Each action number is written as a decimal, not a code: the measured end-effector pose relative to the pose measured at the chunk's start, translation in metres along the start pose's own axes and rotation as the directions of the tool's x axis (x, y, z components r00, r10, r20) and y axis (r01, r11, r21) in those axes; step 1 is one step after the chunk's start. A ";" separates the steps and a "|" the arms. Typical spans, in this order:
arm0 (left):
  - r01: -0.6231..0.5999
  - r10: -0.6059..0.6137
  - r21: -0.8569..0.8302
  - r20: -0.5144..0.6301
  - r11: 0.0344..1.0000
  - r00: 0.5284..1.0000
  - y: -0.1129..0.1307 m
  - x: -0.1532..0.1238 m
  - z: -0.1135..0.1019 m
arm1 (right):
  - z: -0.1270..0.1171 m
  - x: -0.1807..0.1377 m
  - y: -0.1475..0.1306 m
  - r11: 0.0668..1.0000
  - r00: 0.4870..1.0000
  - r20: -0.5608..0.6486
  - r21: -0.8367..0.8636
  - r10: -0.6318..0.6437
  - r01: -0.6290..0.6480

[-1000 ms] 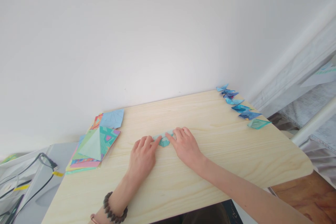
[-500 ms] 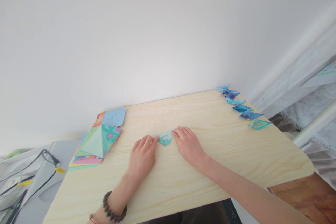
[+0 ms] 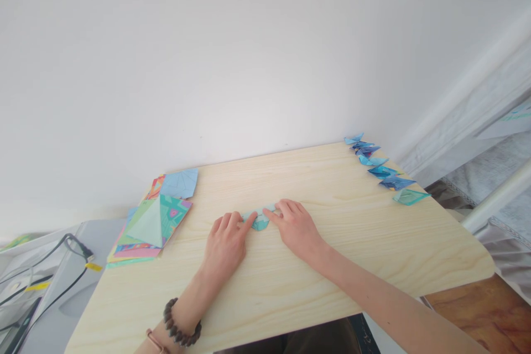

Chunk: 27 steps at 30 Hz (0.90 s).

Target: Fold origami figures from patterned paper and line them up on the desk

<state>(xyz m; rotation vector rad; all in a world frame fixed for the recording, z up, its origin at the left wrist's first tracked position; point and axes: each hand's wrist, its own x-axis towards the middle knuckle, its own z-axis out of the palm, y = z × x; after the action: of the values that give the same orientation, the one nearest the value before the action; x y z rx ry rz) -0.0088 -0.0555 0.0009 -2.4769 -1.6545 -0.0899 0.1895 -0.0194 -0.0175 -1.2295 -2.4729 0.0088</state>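
Evidently, the left hand (image 3: pixel 226 240) and right hand (image 3: pixel 298 232) pressed the folded teal paper (image 3: pixel 261 225) on the wooden table (image 3: pixel 323 177), between them; pinch or flat press, could not tell. Leftward, a white tray (image 3: pixel 35 239) held dark cables (image 3: pixel 88 255).

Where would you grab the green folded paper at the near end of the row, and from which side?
Likely mid-body on the green folded paper, pinched across its width from the near side: it's long, tapers to a point at right, and a blue folded paper sits just beyond.
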 end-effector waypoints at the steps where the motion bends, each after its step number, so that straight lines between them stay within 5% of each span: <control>1: 0.001 -0.001 0.004 0.004 1.000 1.000 0.001 0.001 -0.001 | -0.001 0.000 -0.001 1.000 1.000 0.005 -0.006 -0.002 0.002; 27: -0.007 0.004 0.078 0.037 0.997 0.999 0.003 0.009 -0.006 | -0.004 0.002 -0.002 0.999 1.000 0.017 -0.030 0.014 -0.013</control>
<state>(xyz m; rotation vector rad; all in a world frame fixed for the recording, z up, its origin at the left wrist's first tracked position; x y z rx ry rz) -0.0025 -0.0495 0.0080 -2.4395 -1.6326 0.0215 0.1877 -0.0194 -0.0129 -1.2636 -2.4877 -0.0146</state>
